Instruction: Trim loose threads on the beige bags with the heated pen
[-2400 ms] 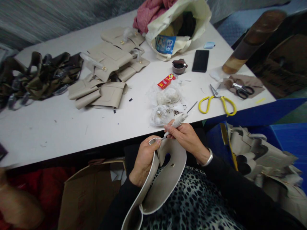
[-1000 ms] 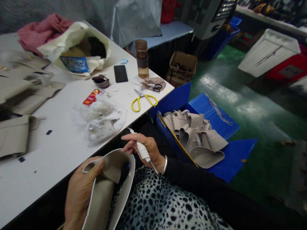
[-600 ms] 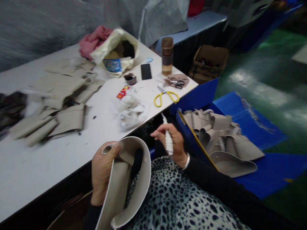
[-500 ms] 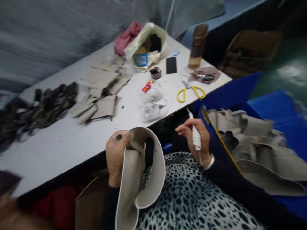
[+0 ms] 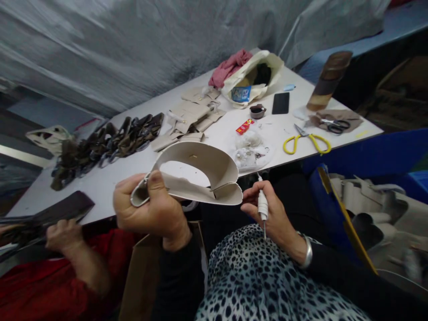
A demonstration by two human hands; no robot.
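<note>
My left hand (image 5: pixel 152 207) is closed on one end of a beige leather-like piece (image 5: pixel 220 165), which curves open above my lap near the table edge. A small metal bit shows on its inner face. In my right hand (image 5: pixel 272 214) is a thin tool with a white wrapped handle (image 5: pixel 262 205), its fingers bent around it. The right fingertips are close to the piece's right end; whether they touch it I cannot tell. Beyond lie a clear plastic bag of small parts (image 5: pixel 250 151) and yellow-handled scissors (image 5: pixel 307 141).
The white table (image 5: pixel 110 180) bears beige pieces (image 5: pixel 192 116), dark bundled pieces (image 5: pixel 127 136), a phone (image 5: pixel 280 103), a bottle (image 5: pixel 329 80) and a cloth bag (image 5: pixel 254 80). A blue bin (image 5: pixel 317 191) of beige pieces stands right. A person in red (image 5: pixel 110 249) works at left.
The beige piece has been raised and turned from hanging down to lying sideways, its far end now near my right hand. The view has shifted left, showing more of the person in red.
</note>
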